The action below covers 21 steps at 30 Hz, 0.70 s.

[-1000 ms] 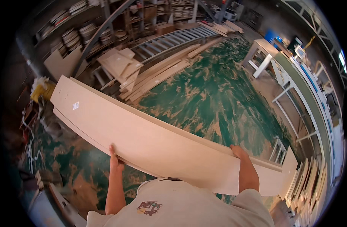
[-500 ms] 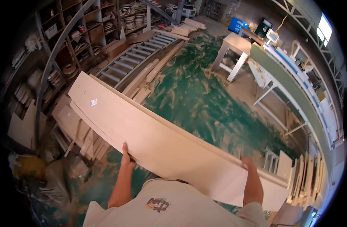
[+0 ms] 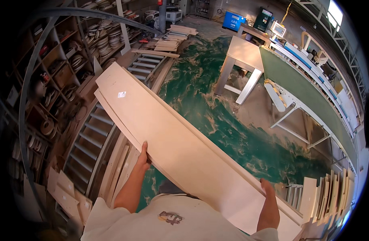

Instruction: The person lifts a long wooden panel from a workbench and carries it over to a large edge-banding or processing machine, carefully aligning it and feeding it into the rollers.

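Observation:
A small stack of long, pale wood panels lies across my front, running from the upper left down to the lower right. The top panel carries a small white label near its far end, and the edges of at least one more panel show beneath it. My left hand grips the near long edge, thumb on top and fingers hidden below. At the far long edge, toward the right end, my right hand is wrapped round the side, its fingertips out of sight. The panels are held up off the floor.
A roller conveyor runs along the left, with wooden strips beside it and shelves of edging rolls behind. Ahead right stand a wooden table and a long green-belted machine. Upright panels lean at the right. Dust covers the green floor.
My view has turned and moved forward, bringing the table and belted machine closer. The panels tilt more steeply across the view, still in both hands.

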Each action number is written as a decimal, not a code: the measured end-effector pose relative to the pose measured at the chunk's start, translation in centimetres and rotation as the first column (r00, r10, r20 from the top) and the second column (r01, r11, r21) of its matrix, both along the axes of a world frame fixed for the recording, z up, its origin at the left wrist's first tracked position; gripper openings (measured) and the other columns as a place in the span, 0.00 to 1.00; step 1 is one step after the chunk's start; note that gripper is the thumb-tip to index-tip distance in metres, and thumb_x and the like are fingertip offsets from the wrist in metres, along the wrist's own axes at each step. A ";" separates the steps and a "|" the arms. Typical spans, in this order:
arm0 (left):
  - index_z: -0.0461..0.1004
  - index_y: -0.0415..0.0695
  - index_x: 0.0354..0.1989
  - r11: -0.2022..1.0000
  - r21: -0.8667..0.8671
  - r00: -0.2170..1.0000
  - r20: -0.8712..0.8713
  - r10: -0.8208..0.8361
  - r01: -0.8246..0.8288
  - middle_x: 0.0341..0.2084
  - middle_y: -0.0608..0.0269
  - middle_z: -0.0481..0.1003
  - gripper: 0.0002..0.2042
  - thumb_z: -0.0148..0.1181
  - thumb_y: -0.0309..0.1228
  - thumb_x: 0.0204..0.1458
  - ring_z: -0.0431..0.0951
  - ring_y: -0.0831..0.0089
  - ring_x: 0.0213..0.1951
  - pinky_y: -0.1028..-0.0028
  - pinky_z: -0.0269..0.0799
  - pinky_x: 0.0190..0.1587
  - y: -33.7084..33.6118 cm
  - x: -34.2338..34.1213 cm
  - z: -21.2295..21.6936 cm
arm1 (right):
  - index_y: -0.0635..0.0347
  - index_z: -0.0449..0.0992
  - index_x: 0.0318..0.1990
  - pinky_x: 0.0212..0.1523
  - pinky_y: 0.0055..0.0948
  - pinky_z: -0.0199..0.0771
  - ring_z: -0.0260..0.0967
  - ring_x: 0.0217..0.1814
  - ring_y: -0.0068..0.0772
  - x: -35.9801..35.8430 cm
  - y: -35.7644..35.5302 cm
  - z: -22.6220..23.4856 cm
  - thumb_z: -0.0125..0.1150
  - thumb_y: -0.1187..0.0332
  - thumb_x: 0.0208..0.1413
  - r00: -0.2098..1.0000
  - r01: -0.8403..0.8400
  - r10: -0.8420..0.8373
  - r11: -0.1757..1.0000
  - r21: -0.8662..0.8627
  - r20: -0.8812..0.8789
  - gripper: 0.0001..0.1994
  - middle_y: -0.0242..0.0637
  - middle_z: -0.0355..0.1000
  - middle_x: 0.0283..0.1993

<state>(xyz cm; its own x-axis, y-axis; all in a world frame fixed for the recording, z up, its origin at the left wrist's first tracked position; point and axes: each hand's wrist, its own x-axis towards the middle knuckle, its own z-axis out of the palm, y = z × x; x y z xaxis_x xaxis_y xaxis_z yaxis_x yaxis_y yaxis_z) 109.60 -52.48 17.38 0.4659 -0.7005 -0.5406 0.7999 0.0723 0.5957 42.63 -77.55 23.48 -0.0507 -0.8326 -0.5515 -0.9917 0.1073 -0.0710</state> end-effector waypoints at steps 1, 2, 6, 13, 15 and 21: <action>0.65 0.44 0.70 1.000 0.024 1.000 -0.012 -0.018 0.018 0.66 0.63 0.70 0.40 0.60 0.62 0.58 0.69 0.63 0.66 0.64 0.63 0.69 -4.4 2.8 0.3 | 0.69 0.72 0.59 0.70 0.53 0.56 0.61 0.70 0.67 2.1 -2.9 0.2 0.32 0.53 0.69 1.000 0.019 -0.019 1.000 0.021 -0.004 0.30 0.68 0.66 0.64; 0.65 0.44 0.70 0.998 0.048 0.999 -0.023 -0.037 0.038 0.66 0.62 0.70 0.40 0.60 0.62 0.58 0.69 0.63 0.66 0.63 0.63 0.69 -8.9 5.7 0.6 | 0.69 0.73 0.58 0.69 0.53 0.57 0.62 0.69 0.67 4.1 -5.6 0.5 0.32 0.53 0.69 0.999 0.039 -0.039 0.999 0.012 -0.018 0.29 0.68 0.67 0.63; 0.64 0.43 0.70 0.993 0.039 0.994 0.026 -0.109 0.108 0.67 0.59 0.69 0.41 0.57 0.63 0.59 0.67 0.61 0.67 0.61 0.61 0.70 -27.7 17.4 2.4 | 0.68 0.75 0.52 0.65 0.56 0.62 0.66 0.64 0.71 14.9 -18.2 1.7 0.33 0.53 0.68 0.999 0.029 -0.030 0.998 -0.063 -0.013 0.28 0.70 0.70 0.59; 0.58 0.43 0.74 0.938 0.015 0.933 0.095 -0.347 0.347 0.71 0.56 0.62 0.46 0.52 0.69 0.58 0.60 0.57 0.71 0.53 0.55 0.72 -58.0 38.6 2.4 | 0.66 0.73 0.49 0.60 0.59 0.66 0.69 0.58 0.74 33.3 -35.9 1.3 0.35 0.57 0.68 0.991 0.127 -0.131 0.988 -0.082 -0.040 0.23 0.70 0.72 0.54; 0.56 0.43 0.75 0.914 0.058 0.909 0.093 -0.406 0.402 0.72 0.56 0.61 0.47 0.52 0.69 0.57 0.59 0.56 0.72 0.51 0.54 0.72 -67.4 43.6 1.9 | 0.66 0.75 0.49 0.60 0.59 0.65 0.68 0.59 0.73 37.6 -41.9 0.2 0.36 0.55 0.68 0.980 0.197 -0.198 0.977 -0.081 0.004 0.24 0.70 0.72 0.54; 0.55 0.43 0.75 0.865 0.106 0.851 0.152 -0.502 0.491 0.73 0.52 0.58 0.50 0.54 0.70 0.55 0.58 0.53 0.72 0.50 0.55 0.72 -94.2 58.0 2.8 | 0.64 0.76 0.50 0.58 0.58 0.66 0.69 0.59 0.70 52.0 -60.2 -5.2 0.37 0.56 0.68 0.928 0.371 -0.369 0.927 -0.059 0.046 0.23 0.68 0.73 0.54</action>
<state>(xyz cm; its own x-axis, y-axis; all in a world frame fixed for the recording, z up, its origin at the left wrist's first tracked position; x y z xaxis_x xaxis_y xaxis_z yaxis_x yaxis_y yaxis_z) 167.64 -146.68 20.17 0.1526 -0.8314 -0.5344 0.6062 -0.3483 0.7150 94.67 -137.78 18.33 -0.3444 -0.7928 -0.5029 -0.8793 0.4601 -0.1232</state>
